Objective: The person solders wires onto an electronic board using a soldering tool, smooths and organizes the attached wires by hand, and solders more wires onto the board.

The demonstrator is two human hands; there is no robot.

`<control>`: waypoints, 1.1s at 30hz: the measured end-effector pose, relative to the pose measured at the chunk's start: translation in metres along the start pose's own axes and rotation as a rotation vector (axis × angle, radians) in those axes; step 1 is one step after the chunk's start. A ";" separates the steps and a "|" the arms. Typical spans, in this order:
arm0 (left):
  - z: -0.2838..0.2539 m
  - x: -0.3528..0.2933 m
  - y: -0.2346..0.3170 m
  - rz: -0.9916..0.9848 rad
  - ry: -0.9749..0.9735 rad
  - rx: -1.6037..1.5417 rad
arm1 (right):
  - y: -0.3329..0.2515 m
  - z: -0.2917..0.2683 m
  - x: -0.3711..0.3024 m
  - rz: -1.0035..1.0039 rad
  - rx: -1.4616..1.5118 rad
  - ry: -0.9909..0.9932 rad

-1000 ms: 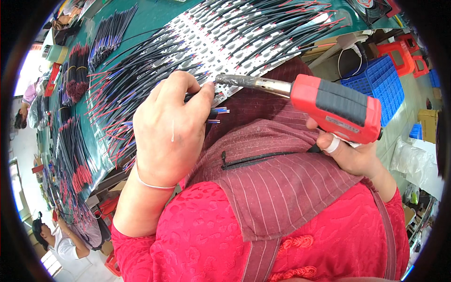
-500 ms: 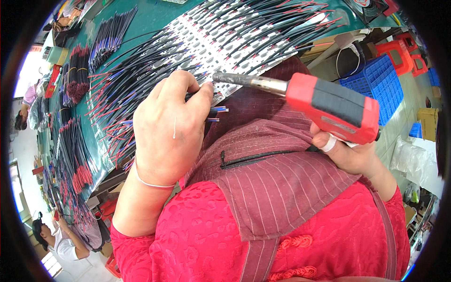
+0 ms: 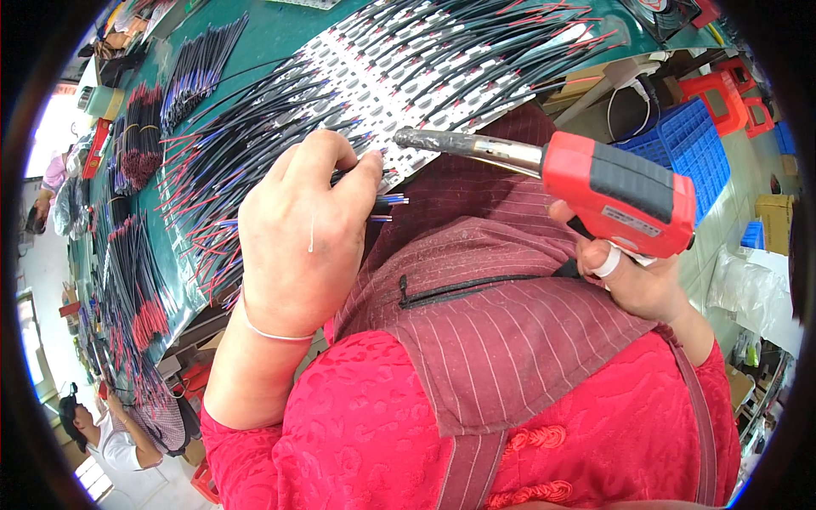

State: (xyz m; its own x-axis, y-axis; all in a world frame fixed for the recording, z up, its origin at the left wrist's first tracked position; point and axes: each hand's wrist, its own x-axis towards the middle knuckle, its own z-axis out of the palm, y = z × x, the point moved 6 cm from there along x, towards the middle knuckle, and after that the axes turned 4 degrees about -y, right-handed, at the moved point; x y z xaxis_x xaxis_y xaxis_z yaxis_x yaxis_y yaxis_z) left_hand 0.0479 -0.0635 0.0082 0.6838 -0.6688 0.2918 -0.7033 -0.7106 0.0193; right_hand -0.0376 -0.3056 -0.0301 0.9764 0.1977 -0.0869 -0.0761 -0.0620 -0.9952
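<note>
My right hand (image 3: pixel 633 276) is wrapped round the handle of a red and black soldering gun (image 3: pixel 620 194). The gun's dark tip (image 3: pixel 412 138) points left, just right of my left fingertips and over the edge of a white perforated board (image 3: pixel 374 68). My left hand (image 3: pixel 302 225) is closed in a pinch at that edge. It grips several thin black wires (image 3: pixel 391 201), whose blue and white ends poke out below the fingers. The pinch itself is partly hidden by the hand. Rows of black wires (image 3: pixel 246 127) with red and blue ends fan out from the board on both sides.
Wire bundles (image 3: pixel 140 136) lie on the green table (image 3: pixel 263 38) at the left. At the right are blue crates (image 3: pixel 680 153), red stools (image 3: pixel 718 98) and a clear plastic bag (image 3: pixel 748 285). A co-worker (image 3: pixel 115 433) sits at the lower left.
The soldering gun and my right hand have shifted right, so the tip is farther from my left fingertips. My left hand stays nearly in place, still on the wires.
</note>
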 end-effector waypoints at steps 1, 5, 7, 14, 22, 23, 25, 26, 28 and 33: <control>0.000 0.000 -0.001 0.003 0.002 -0.001 | -0.001 0.000 0.001 -0.025 0.011 0.000; 0.000 -0.001 -0.008 0.000 0.016 -0.066 | 0.002 -0.002 0.001 0.003 0.034 0.005; 0.001 0.000 -0.012 0.003 0.025 -0.103 | 0.004 -0.003 -0.001 0.000 0.027 0.017; 0.002 -0.001 -0.013 0.073 0.060 -0.120 | 0.013 -0.009 -0.004 0.000 -0.074 0.018; -0.001 0.001 -0.007 0.106 0.029 -0.037 | 0.002 0.003 0.000 -0.039 0.006 0.010; -0.002 0.001 -0.006 0.111 0.026 -0.032 | 0.002 0.003 0.000 -0.030 0.005 0.016; -0.002 0.001 -0.005 0.117 0.024 -0.025 | 0.004 0.004 0.001 -0.019 0.049 0.031; -0.002 0.001 -0.004 0.114 0.014 -0.014 | 0.007 0.003 0.001 0.034 0.084 0.033; -0.002 0.001 -0.003 0.111 0.003 -0.003 | 0.004 0.000 0.002 0.000 -0.005 0.001; -0.002 0.001 0.001 0.098 0.001 0.014 | 0.005 0.004 0.004 0.047 -0.074 -0.117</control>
State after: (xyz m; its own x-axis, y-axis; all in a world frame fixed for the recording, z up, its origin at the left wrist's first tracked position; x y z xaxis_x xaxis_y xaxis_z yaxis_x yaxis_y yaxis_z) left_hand 0.0476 -0.0639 0.0107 0.6114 -0.7352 0.2927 -0.7642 -0.6446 -0.0227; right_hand -0.0350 -0.3014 -0.0356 0.9417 0.3048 -0.1425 -0.1020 -0.1448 -0.9842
